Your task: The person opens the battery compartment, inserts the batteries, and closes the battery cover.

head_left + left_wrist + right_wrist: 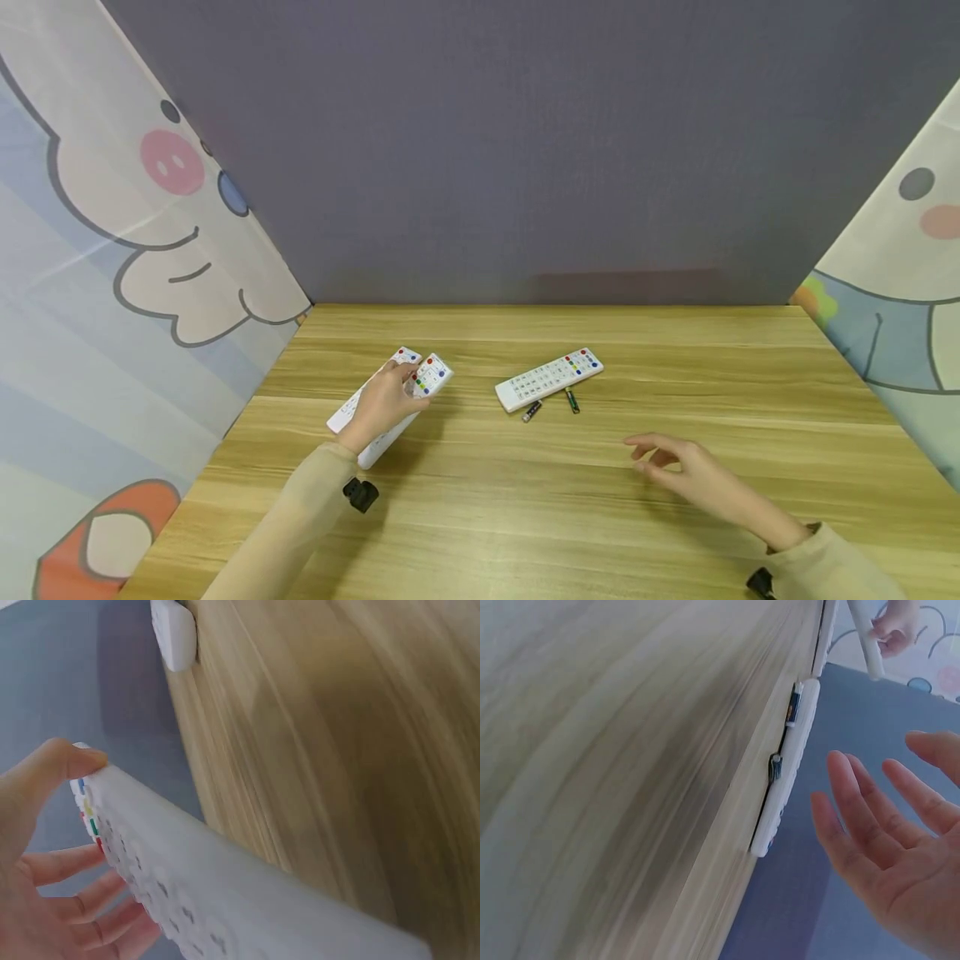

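My left hand (384,403) pinches a white remote control (434,374) by its edges, with the thumb on the near side. In the left wrist view this remote is tilted and held up off the table, its coloured buttons close to the fingertips. Partly hidden behind the same hand, a second white remote (347,411) lies on the table. A third remote (550,379) lies face up near the middle, with two small batteries (532,411) just in front of it. My right hand (686,468) hovers over the table at the right, fingers relaxed and holding nothing.
The wooden table (525,517) ends at a dark grey panel (510,167) at the back. Cartoon-printed curtains (90,350) hang at both sides. Each wrist wears a small black device (361,494).
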A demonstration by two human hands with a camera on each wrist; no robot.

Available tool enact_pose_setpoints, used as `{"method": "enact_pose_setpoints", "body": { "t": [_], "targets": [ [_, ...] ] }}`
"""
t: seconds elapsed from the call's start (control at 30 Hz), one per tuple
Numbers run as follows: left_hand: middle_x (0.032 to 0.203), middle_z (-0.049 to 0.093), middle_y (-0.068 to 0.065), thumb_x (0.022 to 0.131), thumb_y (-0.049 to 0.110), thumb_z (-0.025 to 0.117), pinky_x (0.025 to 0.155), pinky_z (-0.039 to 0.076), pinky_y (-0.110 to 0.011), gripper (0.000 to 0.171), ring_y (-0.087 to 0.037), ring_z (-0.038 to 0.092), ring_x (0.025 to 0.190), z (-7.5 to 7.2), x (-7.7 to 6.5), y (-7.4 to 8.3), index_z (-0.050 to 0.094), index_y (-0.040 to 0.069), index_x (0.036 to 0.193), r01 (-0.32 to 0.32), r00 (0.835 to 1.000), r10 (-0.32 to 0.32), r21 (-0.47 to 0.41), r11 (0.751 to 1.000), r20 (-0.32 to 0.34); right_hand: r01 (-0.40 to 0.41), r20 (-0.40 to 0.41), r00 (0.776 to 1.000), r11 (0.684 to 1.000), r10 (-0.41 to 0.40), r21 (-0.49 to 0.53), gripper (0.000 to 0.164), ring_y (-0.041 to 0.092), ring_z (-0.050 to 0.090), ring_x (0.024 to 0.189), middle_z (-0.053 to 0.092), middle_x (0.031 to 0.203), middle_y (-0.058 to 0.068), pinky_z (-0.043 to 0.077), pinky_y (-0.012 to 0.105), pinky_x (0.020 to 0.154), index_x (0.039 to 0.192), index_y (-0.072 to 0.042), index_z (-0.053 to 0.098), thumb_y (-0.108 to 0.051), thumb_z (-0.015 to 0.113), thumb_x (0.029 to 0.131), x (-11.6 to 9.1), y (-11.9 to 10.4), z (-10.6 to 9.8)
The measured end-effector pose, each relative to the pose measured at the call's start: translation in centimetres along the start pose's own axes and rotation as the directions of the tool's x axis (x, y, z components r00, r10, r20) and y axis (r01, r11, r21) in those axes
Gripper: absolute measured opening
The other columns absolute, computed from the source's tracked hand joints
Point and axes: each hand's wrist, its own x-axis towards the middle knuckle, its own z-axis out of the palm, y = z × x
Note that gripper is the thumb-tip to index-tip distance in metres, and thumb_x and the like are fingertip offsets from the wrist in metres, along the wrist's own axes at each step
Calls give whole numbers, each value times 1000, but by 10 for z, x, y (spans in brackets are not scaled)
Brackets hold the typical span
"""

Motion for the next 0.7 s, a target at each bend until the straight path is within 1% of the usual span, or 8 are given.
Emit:
{"method": "enact_pose_setpoints", "body": {
  "t": [0.1,0.23,0.43,0.7],
  "targets": [
    [93,57,-18,65,25,74,44,36,-24,54,-16,44,58,4,3,-5,58,-2,109,12,1000,-13,45,999,16,-16,-11,1000,1000,16,-9,34,4,55,80,59,99,9,49,22,58,117,0,52,-18,54,89,-1,2,-3],
    [85,53,-13,64,27,74,43,35,-23,56,-16,43,57,10,5,-10,59,-2,109,29,999,-32,84,996,34,-16,-28,999,999,15,-38,32,3,55,80,59,98,9,49,22,57,116,0,53,-15,54,88,-3,3,-4],
    [85,53,-15,64,28,74,41,33,-23,57,-16,42,56,17,8,-14,58,-2,110,51,997,-57,102,994,56,-6,-33,999,997,4,-77,29,3,55,80,61,97,8,50,23,59,114,0,54,-14,54,88,-5,7,-5],
    [87,54,-15,67,28,72,45,38,-26,57,-19,46,64,23,14,-15,57,-3,112,77,993,-87,120,990,81,-3,-40,999,996,0,-85,27,3,55,80,63,96,5,49,22,59,113,-2,56,-15,53,89,-5,8,-6]
  ]
}}
